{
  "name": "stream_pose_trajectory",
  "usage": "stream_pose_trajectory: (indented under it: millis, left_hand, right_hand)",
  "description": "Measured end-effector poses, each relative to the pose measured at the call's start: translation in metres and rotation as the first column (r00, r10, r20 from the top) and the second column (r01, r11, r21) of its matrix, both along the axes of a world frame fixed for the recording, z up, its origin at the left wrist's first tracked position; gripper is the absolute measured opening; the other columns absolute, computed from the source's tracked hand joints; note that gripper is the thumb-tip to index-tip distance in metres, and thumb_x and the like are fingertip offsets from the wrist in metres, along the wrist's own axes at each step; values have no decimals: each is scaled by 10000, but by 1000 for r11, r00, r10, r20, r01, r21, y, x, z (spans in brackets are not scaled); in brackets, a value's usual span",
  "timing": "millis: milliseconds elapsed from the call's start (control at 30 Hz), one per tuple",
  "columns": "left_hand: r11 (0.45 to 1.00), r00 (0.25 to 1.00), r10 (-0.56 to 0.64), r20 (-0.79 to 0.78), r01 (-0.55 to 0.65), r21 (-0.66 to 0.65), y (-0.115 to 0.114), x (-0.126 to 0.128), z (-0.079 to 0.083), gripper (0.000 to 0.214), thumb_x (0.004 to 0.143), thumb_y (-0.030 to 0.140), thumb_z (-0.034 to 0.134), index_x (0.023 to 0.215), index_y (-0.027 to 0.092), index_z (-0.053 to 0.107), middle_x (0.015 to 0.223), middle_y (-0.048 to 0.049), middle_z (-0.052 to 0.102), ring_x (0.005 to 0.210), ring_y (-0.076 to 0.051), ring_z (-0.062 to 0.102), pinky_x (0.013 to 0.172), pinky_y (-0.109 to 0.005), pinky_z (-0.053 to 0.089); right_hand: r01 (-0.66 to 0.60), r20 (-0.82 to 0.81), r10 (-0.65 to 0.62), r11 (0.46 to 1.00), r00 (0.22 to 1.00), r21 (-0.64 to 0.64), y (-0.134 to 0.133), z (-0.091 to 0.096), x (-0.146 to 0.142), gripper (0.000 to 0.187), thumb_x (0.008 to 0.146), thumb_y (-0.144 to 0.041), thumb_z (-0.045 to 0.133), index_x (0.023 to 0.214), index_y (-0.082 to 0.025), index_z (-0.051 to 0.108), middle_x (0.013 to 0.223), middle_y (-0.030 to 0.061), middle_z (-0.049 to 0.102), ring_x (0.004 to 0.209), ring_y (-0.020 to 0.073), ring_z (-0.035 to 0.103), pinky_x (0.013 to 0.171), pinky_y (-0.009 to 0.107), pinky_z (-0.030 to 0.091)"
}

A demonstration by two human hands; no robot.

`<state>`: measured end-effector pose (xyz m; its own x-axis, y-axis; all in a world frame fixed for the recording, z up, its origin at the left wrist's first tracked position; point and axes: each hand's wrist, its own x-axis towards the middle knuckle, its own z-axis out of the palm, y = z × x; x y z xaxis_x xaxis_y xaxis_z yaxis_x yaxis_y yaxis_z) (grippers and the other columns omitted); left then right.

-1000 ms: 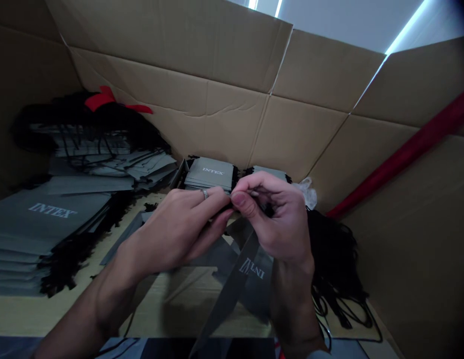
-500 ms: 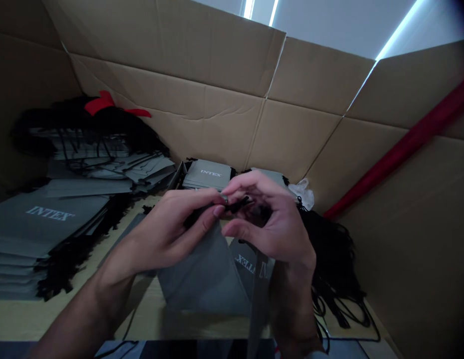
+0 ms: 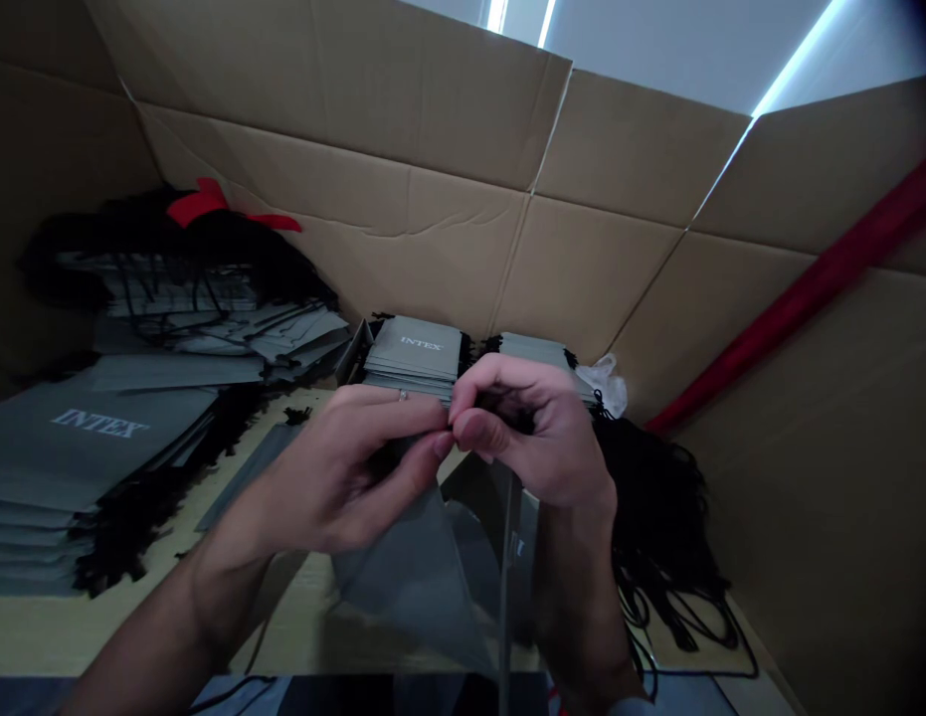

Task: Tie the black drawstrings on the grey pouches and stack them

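Observation:
My left hand (image 3: 358,467) is closed, thumb and forefinger pinched together over the upper corner of a grey drawstring bag (image 3: 410,567). My right hand (image 3: 541,428) meets it fingertip to fingertip, its thumb and forefinger also pinched, at the spot where a black cord showed a moment before; the fingers now hide most of that cord. Below the hands the bag hangs down, smeared by motion. A grey strip of fabric (image 3: 509,577) with part of a white print dangles under my right hand.
Stacked grey INTEX bags (image 3: 96,438) with black cord ends lie at left; another stack (image 3: 418,348) stands at the back. A heap of black cords (image 3: 656,507) lies right, near a crumpled clear plastic bag (image 3: 608,383). Cardboard walls (image 3: 403,199) surround the table (image 3: 298,607).
My right hand has drawn its fingers closer together into a pinch against the left fingertips, covering the black cord. The hanging bag has swung and shifted slightly right.

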<state>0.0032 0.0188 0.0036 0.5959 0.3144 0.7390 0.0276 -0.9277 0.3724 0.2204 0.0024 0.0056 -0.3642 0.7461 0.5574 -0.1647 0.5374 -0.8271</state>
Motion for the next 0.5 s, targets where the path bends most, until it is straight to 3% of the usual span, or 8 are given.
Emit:
stream_pose_trajectory:
  millis: [133,267,400,500]
  left_hand:
    - [999,997,-42,59,43,-17,-5,0,0,239,1053,101,595,833,192,572,672,52,509,574,-71,423,552,-244,342]
    - [995,996,-80,47,83,-64,-5,-4,1,191,1081,135,617,899,183,651,678,60,500,578,-62,425,555,-236,341]
    - [987,999,-38,11,39,-158,-3,-8,4,314,1116,149,569,806,192,539,673,70,402,553,-60,351,507,-227,293]
    - [969,1000,5,-11,-8,-249,-3,-9,6,373,1135,180,516,766,199,462,682,60,370,568,-77,350,496,-231,293]
  right_hand:
    - [-139,-105,128,985,986,-103,2,-9,-4,256,976,-396,916,977,-183,774,762,-5,679,584,92,519,553,229,449]
    - [-219,-205,192,969,960,-116,5,-13,-10,224,1019,-372,870,972,-186,754,759,-13,670,582,75,497,561,214,416]
    - [-161,-147,147,982,978,-95,8,-6,-4,284,963,-399,929,1105,-198,788,861,4,725,614,78,549,580,208,470]
    - [-31,-77,27,998,997,-49,6,1,4,378,893,-392,992,1161,-203,806,916,19,755,654,93,590,590,213,496]
